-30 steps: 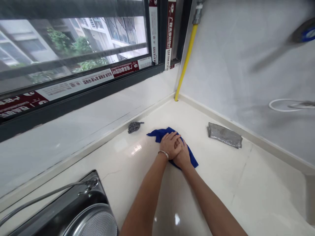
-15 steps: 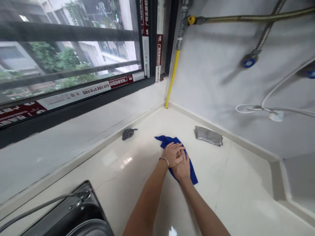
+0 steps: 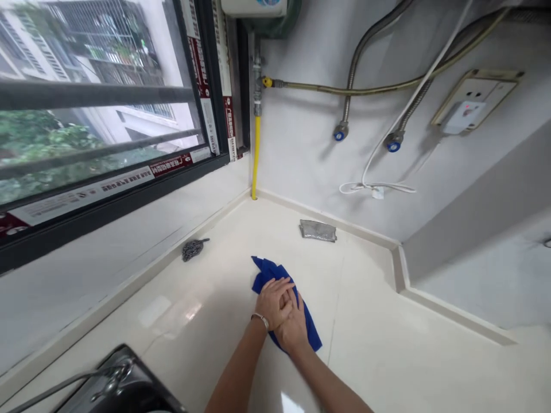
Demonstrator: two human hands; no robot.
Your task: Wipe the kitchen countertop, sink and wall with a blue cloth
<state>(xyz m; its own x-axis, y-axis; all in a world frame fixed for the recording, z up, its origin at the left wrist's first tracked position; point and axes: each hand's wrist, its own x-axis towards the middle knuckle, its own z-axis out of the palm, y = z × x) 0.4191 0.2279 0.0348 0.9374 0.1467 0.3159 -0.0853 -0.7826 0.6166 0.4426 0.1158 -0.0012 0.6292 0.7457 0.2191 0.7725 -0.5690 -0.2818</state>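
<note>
A blue cloth [image 3: 312,331] lies on the glossy cream countertop [image 3: 370,321], crumpled at its far end. My right hand [image 3: 294,331] presses on it, fingers stretched forward and lying flat. Across the back of that hand rests my left hand [image 3: 273,301], its fingers extended and a bracelet on its wrist. The left hand partly hides the right hand and the middle of the cloth. Beyond the cloth lie a dark scouring pad [image 3: 192,250] by the window-side edge and a folded grey packet or cloth [image 3: 317,230] by the back wall.
A dark sink or hob edge [image 3: 124,378] with a hose sits at lower left. Low ledges [image 3: 400,269] bound the counter. A yellow pipe [image 3: 256,155] rises in the corner. Hoses, blue-capped valves [image 3: 340,133], white cable [image 3: 365,186] and a socket [image 3: 477,97] are on the wall.
The view has tilted up and turned right, bringing the socket into sight. Both hands have slid the cloth slightly toward me and closer to the counter seam, still stacked.
</note>
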